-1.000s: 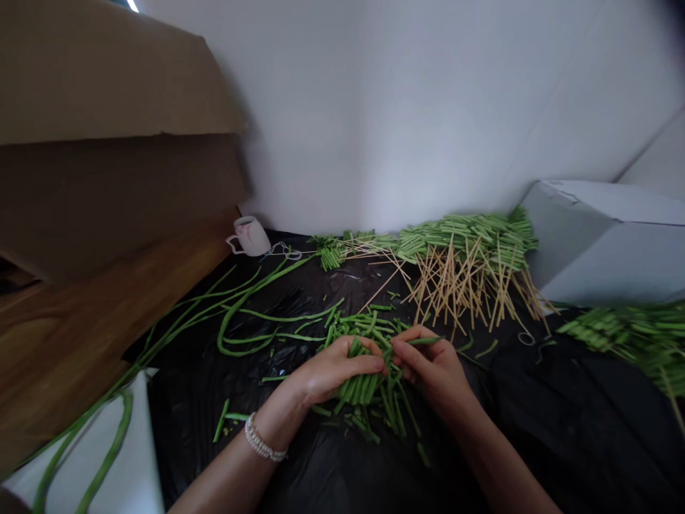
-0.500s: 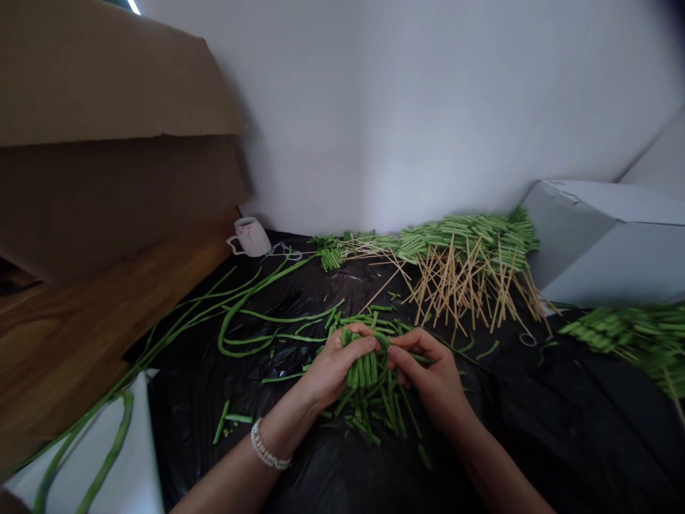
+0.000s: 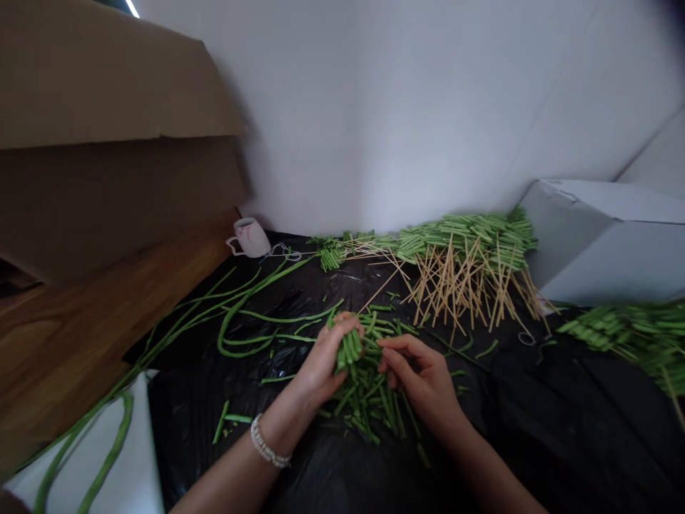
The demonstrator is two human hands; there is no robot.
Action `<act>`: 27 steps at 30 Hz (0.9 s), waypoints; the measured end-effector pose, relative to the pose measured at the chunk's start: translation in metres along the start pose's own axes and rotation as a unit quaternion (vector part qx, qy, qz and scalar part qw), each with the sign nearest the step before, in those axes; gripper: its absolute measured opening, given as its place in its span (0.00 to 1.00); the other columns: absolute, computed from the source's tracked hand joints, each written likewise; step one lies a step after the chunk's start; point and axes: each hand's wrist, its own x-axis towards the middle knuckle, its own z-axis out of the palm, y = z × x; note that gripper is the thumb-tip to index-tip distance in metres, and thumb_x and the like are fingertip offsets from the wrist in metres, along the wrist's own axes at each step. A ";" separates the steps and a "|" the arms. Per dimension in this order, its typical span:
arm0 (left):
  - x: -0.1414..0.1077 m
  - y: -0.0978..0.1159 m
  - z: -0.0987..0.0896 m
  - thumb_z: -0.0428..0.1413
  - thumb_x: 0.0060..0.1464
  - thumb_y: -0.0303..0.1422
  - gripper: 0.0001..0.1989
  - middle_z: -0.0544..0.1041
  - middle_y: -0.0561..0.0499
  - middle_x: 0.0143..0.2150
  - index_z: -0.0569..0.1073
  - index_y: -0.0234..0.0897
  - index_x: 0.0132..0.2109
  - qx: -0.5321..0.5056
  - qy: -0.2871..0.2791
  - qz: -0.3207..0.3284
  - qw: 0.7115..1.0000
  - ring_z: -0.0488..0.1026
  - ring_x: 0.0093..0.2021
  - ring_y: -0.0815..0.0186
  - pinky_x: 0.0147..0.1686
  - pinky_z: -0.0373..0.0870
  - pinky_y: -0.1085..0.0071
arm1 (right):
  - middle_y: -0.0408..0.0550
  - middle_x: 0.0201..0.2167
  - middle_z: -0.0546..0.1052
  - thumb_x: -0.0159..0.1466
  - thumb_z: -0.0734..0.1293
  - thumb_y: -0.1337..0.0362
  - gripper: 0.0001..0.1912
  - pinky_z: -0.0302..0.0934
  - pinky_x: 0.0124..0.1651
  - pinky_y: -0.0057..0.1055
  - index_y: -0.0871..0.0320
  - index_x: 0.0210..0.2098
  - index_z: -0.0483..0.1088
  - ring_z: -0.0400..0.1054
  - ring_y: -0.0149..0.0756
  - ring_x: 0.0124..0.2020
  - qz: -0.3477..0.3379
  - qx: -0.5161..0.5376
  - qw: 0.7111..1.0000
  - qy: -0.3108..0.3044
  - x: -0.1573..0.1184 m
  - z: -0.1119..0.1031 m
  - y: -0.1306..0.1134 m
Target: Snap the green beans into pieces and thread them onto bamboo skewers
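My left hand (image 3: pixel 325 359) grips a small bunch of cut green beans (image 3: pixel 350 350) upright in its fingers, above a loose pile of cut beans (image 3: pixel 369 400) on the black plastic sheet (image 3: pixel 332 478). My right hand (image 3: pixel 414 371) lies at the pile's right side, fingertips among the pieces, and I see nothing held in it. Long uncut green beans (image 3: pixel 257 328) curve across the sheet to the left. A beaded bracelet (image 3: pixel 266 442) circles my left wrist.
Behind my hands stand a heap of wooden skewers (image 3: pixel 460 285) and rows of skewered bean pieces (image 3: pixel 465 235). More skewered beans (image 3: pixel 626 335) lie at the right by a white box (image 3: pixel 604 250). A white mug (image 3: pixel 250 238) stands at the back, beside a cardboard box (image 3: pixel 107 78) above a wooden surface (image 3: pixel 80 335).
My left hand has drawn back to the left and up, gathering a bunch of cut beans. My right hand has moved apart from it and lower, and the long bean piece it held earlier no longer shows.
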 end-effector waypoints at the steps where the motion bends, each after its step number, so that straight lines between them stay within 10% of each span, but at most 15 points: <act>1: 0.001 0.004 -0.002 0.62 0.49 0.36 0.13 0.68 0.58 0.24 0.65 0.35 0.29 -0.006 0.003 0.001 1.000 0.62 0.20 0.77 0.21 0.59 0.80 | 0.42 0.22 0.74 0.62 0.69 0.57 0.09 0.60 0.23 0.26 0.54 0.37 0.76 0.64 0.28 0.19 0.000 -0.003 1.000 -0.003 0.000 -0.001 -0.001; 18: -0.010 0.005 -0.006 0.67 0.43 0.38 0.15 0.74 0.55 0.25 0.72 0.34 0.32 0.239 -0.153 -0.123 0.951 0.67 0.22 0.74 0.24 0.63 0.77 | 0.40 0.24 0.73 0.66 0.65 0.56 0.08 0.59 0.26 0.26 0.53 0.34 0.70 0.66 0.30 0.23 -0.015 -0.098 0.993 -0.064 0.004 -0.015 -0.010; 23: -0.007 0.007 -0.009 0.67 0.43 0.40 0.16 0.72 0.56 0.22 0.70 0.35 0.32 0.207 -0.118 -0.123 0.963 0.65 0.20 0.74 0.21 0.61 0.78 | 0.48 0.41 0.79 0.70 0.59 0.64 0.11 0.64 0.45 0.34 0.52 0.46 0.71 0.73 0.37 0.42 -0.175 -0.305 0.932 -0.092 0.008 -0.023 0.000; 27: -0.006 0.010 -0.010 0.67 0.44 0.41 0.17 0.72 0.55 0.23 0.71 0.34 0.30 0.194 -0.116 -0.122 0.966 0.65 0.21 0.75 0.22 0.60 0.79 | 0.50 0.41 0.78 0.70 0.55 0.67 0.13 0.64 0.43 0.35 0.54 0.46 0.69 0.73 0.39 0.41 -0.207 -0.390 0.891 -0.104 0.007 -0.022 0.008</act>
